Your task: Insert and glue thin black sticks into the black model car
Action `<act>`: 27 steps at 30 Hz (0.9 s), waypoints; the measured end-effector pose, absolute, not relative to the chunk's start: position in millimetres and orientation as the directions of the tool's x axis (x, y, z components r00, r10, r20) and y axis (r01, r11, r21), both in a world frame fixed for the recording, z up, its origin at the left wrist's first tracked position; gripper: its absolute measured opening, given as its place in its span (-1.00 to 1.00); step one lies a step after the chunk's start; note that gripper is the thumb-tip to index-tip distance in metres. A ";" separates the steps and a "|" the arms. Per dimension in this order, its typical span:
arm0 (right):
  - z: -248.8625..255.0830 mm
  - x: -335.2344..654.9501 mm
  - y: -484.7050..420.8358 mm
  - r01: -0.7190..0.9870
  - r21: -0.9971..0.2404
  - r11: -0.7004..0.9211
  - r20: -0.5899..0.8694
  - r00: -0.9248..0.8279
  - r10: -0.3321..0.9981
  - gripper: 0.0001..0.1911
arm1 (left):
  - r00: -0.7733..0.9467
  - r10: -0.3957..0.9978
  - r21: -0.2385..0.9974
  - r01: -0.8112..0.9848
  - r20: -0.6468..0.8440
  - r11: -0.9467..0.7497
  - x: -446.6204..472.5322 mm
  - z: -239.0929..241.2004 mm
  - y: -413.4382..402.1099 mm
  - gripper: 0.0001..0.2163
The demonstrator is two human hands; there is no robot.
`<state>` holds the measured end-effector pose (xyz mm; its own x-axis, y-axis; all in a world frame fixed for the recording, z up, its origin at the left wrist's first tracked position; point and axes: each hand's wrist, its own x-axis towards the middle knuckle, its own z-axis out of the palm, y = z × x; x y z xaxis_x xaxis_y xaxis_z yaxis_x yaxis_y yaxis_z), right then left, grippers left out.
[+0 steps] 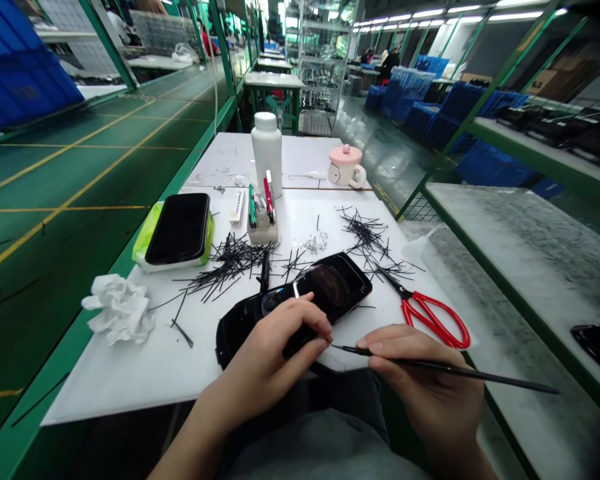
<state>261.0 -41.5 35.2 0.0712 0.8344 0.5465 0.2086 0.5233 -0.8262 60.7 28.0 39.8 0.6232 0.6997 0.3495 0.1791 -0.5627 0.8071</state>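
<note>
My left hand grips a glossy black curved casing resting on the white table, with fingers across its near edge. My right hand is shut on a long, thin black rod with a fine tip. That tip touches or nearly touches the casing by my left fingertips. Just beyond my right hand lie red-handled scissors. A loose pile of thin black strips lies beyond my left hand, with a smaller pile to the right.
A black phone lies on a yellow-green pouch, beside crumpled tissue. Further back stand a pen holder, white bottle and pink lidded mug. Shelves and blue crates line the aisle; distant people work at benches.
</note>
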 end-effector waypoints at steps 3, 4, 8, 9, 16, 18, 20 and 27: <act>38.2 282.4 -29.1 0.252 -0.812 0.527 0.582 0.278 0.764 -0.89 | 0.607 0.733 0.840 0.189 0.307 -0.508 58.1 33.6 28.2 -0.89; 39.4 293.2 -22.3 0.314 -0.815 0.487 0.575 0.328 0.750 -0.91 | 0.619 0.727 0.839 0.195 0.297 -0.509 55.9 32.6 27.4 -0.88; 39.0 334.1 11.7 0.804 -0.595 0.003 0.258 0.188 0.948 -0.67 | 0.668 0.691 0.804 0.233 0.276 -0.546 46.8 32.9 22.8 -0.85; 37.0 339.3 19.9 0.904 -0.423 -0.063 0.111 0.121 0.986 -0.65 | 0.670 0.689 0.796 0.242 0.277 -0.555 44.8 33.4 22.1 -0.84; 37.8 328.2 60.6 0.998 -0.022 0.063 -0.181 -0.066 0.981 -0.70 | 0.664 0.685 0.750 0.280 0.299 -0.600 36.5 39.1 20.5 -0.80; 46.2 321.7 78.1 0.990 -0.043 0.131 -0.164 -0.136 0.977 -0.71 | 0.666 0.678 0.739 0.279 0.311 -0.613 36.0 41.6 20.2 -0.80; 51.2 314.7 101.1 0.972 -0.098 0.212 -0.145 -0.225 0.964 -0.75 | 0.660 0.677 0.737 0.272 0.326 -0.619 36.0 43.2 20.0 -0.81; 28.4 295.2 167.6 0.954 -0.191 0.231 -0.166 -0.263 0.950 -0.82 | 0.638 0.699 0.740 0.291 0.322 -0.607 36.6 38.8 18.0 -0.82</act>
